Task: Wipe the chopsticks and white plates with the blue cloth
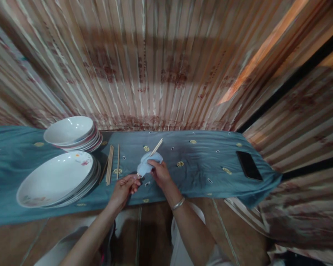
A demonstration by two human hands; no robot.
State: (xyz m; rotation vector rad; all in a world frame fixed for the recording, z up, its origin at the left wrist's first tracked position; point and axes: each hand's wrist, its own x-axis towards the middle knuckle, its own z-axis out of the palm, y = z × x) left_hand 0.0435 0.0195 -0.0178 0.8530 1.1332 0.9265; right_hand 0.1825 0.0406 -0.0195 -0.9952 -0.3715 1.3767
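Observation:
Over the middle of the table, a pair of light wooden chopsticks (pixel 157 146) slants up to the right. My left hand (pixel 125 187) pinches their lower ends. A pale blue cloth (pixel 146 163) is wrapped around their middle, and my right hand (pixel 159 170) grips it there with the thumb on top. The upper tips stick out beyond the cloth. Left of my hands, several more chopsticks (pixel 110 165) lie on the tablecloth, with a single chopstick (pixel 118 162) slightly apart from them.
A stack of plates (pixel 55 179) with floral rims stands at the left front, and a stack of bowls (pixel 69 131) behind it. Toward the right end lies a black phone (pixel 249 165). A teal tablecloth (pixel 194 181) covers the table; a patterned curtain (pixel 161 74) hangs behind.

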